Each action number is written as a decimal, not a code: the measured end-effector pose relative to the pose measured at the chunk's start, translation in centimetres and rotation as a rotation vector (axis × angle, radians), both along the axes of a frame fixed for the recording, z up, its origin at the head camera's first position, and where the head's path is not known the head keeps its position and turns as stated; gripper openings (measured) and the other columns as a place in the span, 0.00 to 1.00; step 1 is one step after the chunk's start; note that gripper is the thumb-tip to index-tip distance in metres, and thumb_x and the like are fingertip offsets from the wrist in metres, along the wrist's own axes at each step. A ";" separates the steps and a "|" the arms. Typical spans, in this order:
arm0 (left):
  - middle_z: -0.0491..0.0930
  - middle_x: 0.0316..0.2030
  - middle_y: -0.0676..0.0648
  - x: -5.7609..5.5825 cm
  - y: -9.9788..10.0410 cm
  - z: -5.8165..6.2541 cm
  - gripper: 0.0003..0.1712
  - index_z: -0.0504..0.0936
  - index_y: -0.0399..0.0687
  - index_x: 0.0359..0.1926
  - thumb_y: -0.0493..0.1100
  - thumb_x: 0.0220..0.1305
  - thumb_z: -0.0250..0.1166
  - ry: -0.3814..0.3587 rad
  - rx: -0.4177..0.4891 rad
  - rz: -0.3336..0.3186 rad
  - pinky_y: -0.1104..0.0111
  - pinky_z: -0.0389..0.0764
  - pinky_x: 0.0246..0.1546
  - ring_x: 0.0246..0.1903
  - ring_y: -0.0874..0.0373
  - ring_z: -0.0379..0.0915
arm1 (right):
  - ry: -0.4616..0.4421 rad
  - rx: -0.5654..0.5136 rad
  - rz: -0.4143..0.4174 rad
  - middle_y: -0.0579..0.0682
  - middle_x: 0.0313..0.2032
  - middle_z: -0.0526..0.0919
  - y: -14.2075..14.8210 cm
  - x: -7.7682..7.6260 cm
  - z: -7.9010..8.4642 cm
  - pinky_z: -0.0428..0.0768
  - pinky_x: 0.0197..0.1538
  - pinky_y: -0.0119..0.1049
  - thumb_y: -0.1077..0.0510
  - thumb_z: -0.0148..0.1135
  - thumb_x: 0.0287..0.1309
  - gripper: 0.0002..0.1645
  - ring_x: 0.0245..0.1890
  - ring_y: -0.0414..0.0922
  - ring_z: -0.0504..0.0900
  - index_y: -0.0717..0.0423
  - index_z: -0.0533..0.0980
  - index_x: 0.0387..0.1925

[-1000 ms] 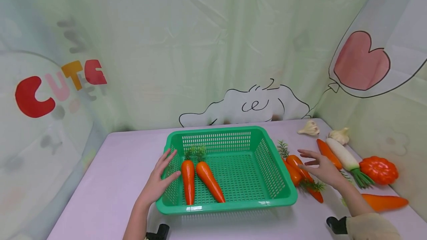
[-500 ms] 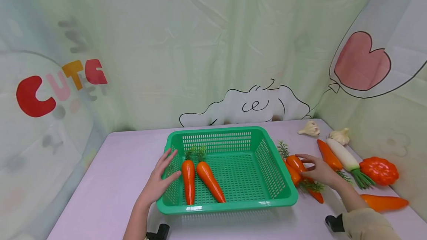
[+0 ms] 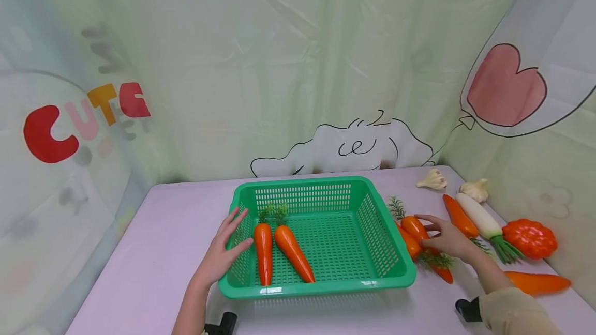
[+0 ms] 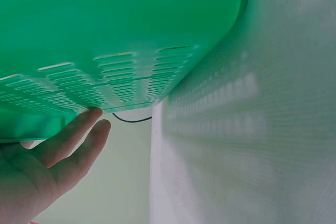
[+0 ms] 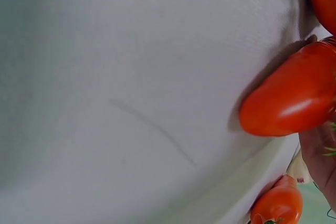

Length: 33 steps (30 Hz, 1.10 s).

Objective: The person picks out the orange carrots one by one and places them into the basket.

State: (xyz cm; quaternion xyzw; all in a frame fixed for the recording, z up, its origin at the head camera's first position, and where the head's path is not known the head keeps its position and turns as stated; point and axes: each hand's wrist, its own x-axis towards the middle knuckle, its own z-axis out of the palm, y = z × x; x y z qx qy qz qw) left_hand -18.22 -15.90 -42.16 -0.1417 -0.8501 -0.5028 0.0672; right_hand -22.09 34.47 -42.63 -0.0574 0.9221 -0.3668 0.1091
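A green slotted plastic basket point(image 3: 335, 287) stands on the table, with two orange carrots with leafy tops, a left carrot point(image 3: 263, 255) and a slanted carrot point(image 3: 294, 255), lying in its left half. My left hand point(image 3: 219, 252) rests at the basket's left rim, fingers straight and spread; in the left wrist view its fingertips point(image 4: 94, 113) reach along the slotted outer wall. Just right of the basket, several carrots overlap. My right hand point(image 3: 449, 239) has fingers and thumb around the upper carrot point(image 3: 413, 226) there. In the right wrist view a carrot point(image 5: 289, 95) partly hides that hand.
Further right lie another carrot point(image 3: 458, 215), a white radish point(image 3: 477, 215), a red ribbed vegetable point(image 3: 529, 238) and a carrot point(image 3: 537, 283) near the edge. Two garlic bulbs, a left bulb point(image 3: 433, 179) and a right bulb point(image 3: 474, 189), sit behind. A printed curtain point(image 3: 279, 66) borders the table.
My right hand has come down and left from above the carrots, its fingers now around the upper one. The left hand and basket stay in place.
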 end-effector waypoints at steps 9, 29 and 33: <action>0.45 0.70 0.44 0.0 0.0 0.1 0.36 0.59 0.52 0.68 0.48 0.60 0.60 -0.003 0.009 0.000 0.33 0.50 0.53 0.67 0.39 0.39 | 0.073 -0.031 -0.022 0.77 0.53 0.65 0.4 0.5 1.5 0.80 0.38 0.43 0.57 0.62 0.55 0.43 0.49 0.68 0.69 0.66 0.52 0.66; 0.45 0.70 0.44 0.1 0.0 0.2 0.36 0.58 0.53 0.68 0.48 0.61 0.60 -0.009 0.009 -0.002 0.33 0.49 0.54 0.67 0.39 0.38 | 0.173 -0.095 0.016 0.76 0.53 0.64 -2.5 1.4 6.9 0.81 0.36 0.43 0.54 0.62 0.56 0.45 0.50 0.69 0.69 0.63 0.50 0.68; 0.45 0.70 0.46 0.2 0.0 0.2 0.36 0.58 0.55 0.68 0.50 0.61 0.60 -0.012 0.011 0.001 0.34 0.48 0.54 0.67 0.40 0.38 | 0.191 -0.087 0.014 0.76 0.52 0.66 -3.7 1.6 8.0 0.81 0.36 0.43 0.52 0.62 0.56 0.45 0.47 0.66 0.73 0.63 0.51 0.67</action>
